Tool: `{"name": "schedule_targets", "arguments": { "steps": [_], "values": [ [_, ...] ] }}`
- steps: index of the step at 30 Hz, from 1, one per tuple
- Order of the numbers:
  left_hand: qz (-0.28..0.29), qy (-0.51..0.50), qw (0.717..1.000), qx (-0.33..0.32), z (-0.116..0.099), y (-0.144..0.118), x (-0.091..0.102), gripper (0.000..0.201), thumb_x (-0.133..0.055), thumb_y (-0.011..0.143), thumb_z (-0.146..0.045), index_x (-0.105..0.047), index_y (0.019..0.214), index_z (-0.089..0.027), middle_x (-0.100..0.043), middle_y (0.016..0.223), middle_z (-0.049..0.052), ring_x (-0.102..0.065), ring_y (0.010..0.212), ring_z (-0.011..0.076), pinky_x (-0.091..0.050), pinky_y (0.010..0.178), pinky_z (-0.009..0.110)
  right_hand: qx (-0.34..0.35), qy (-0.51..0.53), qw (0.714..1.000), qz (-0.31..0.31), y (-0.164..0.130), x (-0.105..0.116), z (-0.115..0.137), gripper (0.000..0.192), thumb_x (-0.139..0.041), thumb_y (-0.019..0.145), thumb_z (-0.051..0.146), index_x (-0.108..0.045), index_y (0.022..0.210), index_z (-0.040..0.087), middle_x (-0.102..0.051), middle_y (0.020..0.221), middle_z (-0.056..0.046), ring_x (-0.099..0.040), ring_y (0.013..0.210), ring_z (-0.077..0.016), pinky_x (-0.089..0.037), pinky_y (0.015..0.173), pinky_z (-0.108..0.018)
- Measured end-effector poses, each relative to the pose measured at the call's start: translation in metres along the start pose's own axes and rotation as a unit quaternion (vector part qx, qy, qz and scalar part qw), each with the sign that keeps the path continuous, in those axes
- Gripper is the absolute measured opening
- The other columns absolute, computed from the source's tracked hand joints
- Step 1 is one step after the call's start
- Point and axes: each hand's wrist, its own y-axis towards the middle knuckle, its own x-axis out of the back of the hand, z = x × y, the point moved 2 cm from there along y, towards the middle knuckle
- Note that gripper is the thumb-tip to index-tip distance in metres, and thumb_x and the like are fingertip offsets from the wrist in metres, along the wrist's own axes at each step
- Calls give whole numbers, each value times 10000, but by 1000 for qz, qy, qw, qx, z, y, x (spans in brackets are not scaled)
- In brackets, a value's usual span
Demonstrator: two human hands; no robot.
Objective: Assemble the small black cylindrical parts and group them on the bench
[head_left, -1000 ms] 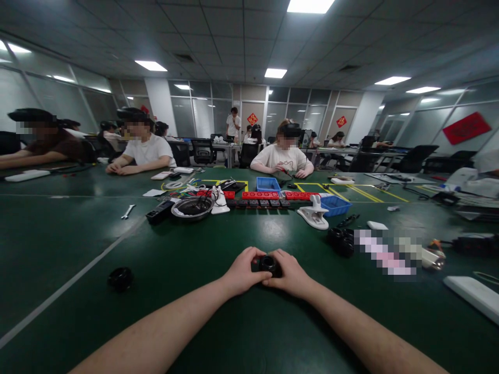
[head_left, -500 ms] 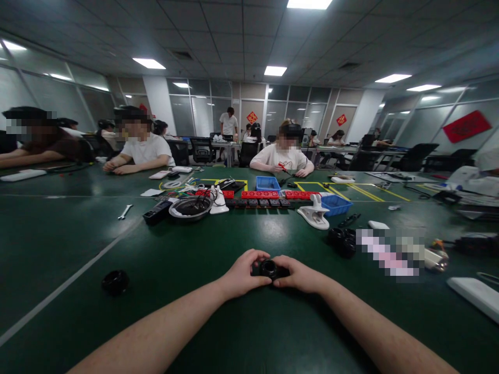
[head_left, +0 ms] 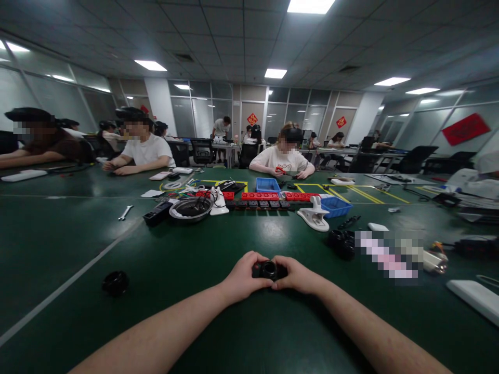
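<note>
Hands, two, gripping one black ring

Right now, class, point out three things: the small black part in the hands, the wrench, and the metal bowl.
small black part (head_left: 268,269), head view, its round top face.
wrench (head_left: 125,212), head view, mid-handle.
metal bowl (head_left: 190,213), head view, its near rim.

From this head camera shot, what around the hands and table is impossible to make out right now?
- Small black round part: head view, its sides and underside are covered by the left hand and right hand.
- Pixelated patch on the dark green table: blurred, contents unreadable.
- Flat white slab: cut off by the right edge.
- Black round piece at left: too dark and small for detail.
</note>
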Motion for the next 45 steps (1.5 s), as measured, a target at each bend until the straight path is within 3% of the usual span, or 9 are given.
{"name": "schedule_targets", "arguments": {
  "steps": [4, 7, 9, 11, 14, 17, 21, 35, 45],
  "values": [
    [-64, 11, 998, 24, 4, 0, -6, 378, -693, 547, -274, -523, 869, -174, -479, 840, 5, -465, 756, 150, -372, 644, 242, -42, -141, 984, -96, 5, -10, 0, 367, -697, 495, 348, -444, 686, 162, -469, 631, 42, -431, 584, -107, -285, 483, -191],
    [-126, 25, 991, 44, 6, 0, -8, 331, -679, 558, -244, -522, 841, -173, -490, 825, 3, -471, 753, 150, -377, 658, 249, -75, -290, 938, -175, 7, -20, 10, 278, -620, 581, 380, -473, 677, 164, -518, 661, 2, -463, 602, -134, -273, 511, -222],
    [-148, 31, 987, 53, 7, 0, -8, 319, -675, 562, -256, -525, 831, -173, -495, 827, 5, -473, 751, 152, -381, 660, 255, -81, -349, 914, -193, 8, -25, 16, 239, -576, 625, 387, -495, 666, 166, -550, 686, -23, -488, 645, -162, -282, 553, -247],
    [-148, 29, 987, 55, 7, 0, -7, 323, -674, 562, -260, -528, 837, -173, -497, 834, 8, -474, 751, 153, -383, 662, 257, -79, -366, 907, -192, 6, -26, 19, 272, -567, 628, 430, -507, 666, 168, -564, 700, -34, -501, 680, -183, -290, 586, -266],
    [-109, 11, 993, 38, 5, 1, -3, 336, -675, 561, -245, -536, 857, -168, -495, 841, 9, -470, 755, 148, -383, 665, 251, -52, -325, 926, -183, 2, -21, 16, 384, -601, 577, 494, -522, 764, 168, -566, 748, -32, -504, 720, -191, -310, 615, -272],
    [-35, -5, 999, 12, 4, 2, 1, 349, -678, 566, -261, -547, 877, -172, -491, 825, 4, -458, 731, 138, -379, 641, 236, 19, -233, 963, -134, -3, -12, 11, 497, -643, 561, 456, -514, 953, 178, -564, 880, -37, -498, 805, -193, -339, 671, -277],
    [24, -13, 1000, -4, 4, 3, 5, 376, -669, 586, -304, -541, 915, -173, -490, 830, 5, -444, 697, 124, -369, 609, 222, 58, -157, 985, -34, -6, -2, 10, 397, -640, 609, 380, -566, 946, 184, -567, 860, -20, -495, 811, -185, -358, 697, -274],
    [44, -23, 999, -13, 8, 5, 5, 401, -667, 596, -288, -526, 954, -173, -486, 850, 10, -449, 705, 124, -369, 616, 230, 73, -96, 992, 29, -5, 5, 13, 259, -611, 664, 268, -586, 901, 167, -552, 848, -10, -481, 833, -176, -354, 745, -276],
    [43, -18, 999, -10, 8, 5, 4, 402, -669, 594, -293, -522, 949, -171, -488, 856, 14, -456, 726, 132, -370, 633, 241, 51, -90, 994, 20, -5, 3, 9, 253, -615, 656, 253, -584, 894, 172, -538, 843, -9, -482, 822, -175, -359, 730, -278]
  ]
}}
